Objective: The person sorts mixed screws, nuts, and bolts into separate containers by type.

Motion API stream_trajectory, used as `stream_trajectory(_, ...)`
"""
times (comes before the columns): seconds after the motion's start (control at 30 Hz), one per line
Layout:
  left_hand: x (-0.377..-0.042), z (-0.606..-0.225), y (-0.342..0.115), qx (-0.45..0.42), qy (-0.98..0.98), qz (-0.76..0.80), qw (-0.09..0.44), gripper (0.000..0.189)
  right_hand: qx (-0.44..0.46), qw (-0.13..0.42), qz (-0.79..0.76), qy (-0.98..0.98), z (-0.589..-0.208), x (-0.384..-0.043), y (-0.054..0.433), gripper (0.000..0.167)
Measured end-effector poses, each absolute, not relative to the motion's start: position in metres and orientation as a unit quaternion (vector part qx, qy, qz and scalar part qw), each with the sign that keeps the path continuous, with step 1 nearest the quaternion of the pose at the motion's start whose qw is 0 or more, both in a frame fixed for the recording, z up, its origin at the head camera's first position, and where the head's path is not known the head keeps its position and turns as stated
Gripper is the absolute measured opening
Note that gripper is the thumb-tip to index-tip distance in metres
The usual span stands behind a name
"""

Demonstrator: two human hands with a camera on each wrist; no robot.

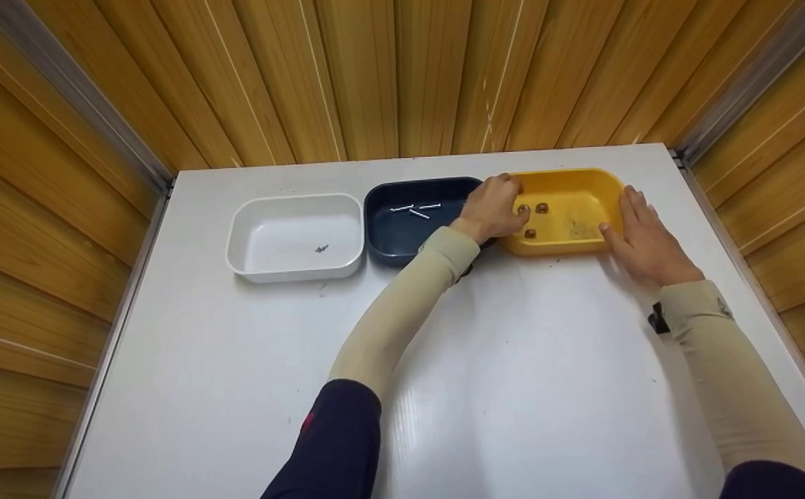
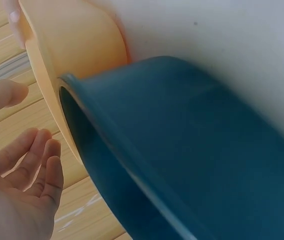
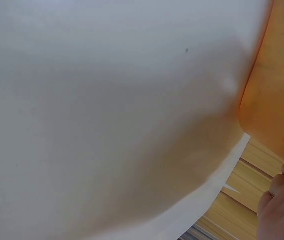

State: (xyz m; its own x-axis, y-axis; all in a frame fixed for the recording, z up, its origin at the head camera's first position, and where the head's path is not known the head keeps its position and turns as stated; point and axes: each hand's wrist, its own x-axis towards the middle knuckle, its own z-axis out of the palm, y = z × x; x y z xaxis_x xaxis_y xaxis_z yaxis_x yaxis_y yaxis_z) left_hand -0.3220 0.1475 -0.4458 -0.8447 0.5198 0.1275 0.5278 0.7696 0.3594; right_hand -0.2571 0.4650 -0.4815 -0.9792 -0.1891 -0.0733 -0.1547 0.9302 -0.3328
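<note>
A yellow tray (image 1: 572, 246) at the back right holds copper-coloured nuts (image 1: 542, 207) near its left end. My left hand (image 1: 494, 206) is over that end, reaching across the dark blue tray (image 1: 392, 258). In the left wrist view, the thumb and loosely bent fingers (image 2: 29, 170) stand apart with nothing visible between them. At the yellow tray's right end, my right hand (image 1: 648, 239) holds the wall, its thumb over the rim and its fingers along the outside. Only part of that hand shows in the right wrist view, beside the tray's corner.
Silver screws (image 1: 419, 213) lie in the dark blue tray. Left of it stands a white tray (image 1: 292, 275) with a few small dark pieces (image 1: 321, 249) inside. All three trays stand in a row on the white table (image 1: 499, 388). Wood-patterned panels (image 1: 430, 76) enclose the back and sides.
</note>
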Motion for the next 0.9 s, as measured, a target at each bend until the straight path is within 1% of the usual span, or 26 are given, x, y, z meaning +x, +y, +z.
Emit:
stream_trajectory(0.13,-0.319,-0.446,0.140,-0.294,-0.933,-0.207,0.016,0.043,-0.090,0.048,-0.167,0.981,-0.481,-0.257,0.467,0.090)
stream_trajectory(0.4,-0.312,-0.446,0.122,-0.312,-0.923,-0.226,0.008,0.045,-0.102,0.040,-0.170,0.979,-0.483,-0.260,0.469,0.089)
stream_trajectory(0.67,-0.307,-0.447,0.105,-0.312,-0.923,-0.224,0.027,0.043,-0.104,0.044,-0.169,0.979,-0.481,-0.266,0.469,0.090)
stream_trajectory(0.9,-0.302,-0.451,0.085,-0.301,-0.923,-0.239,0.028,0.044,-0.103,0.047,-0.165,0.980,-0.481,-0.271,0.472,0.090)
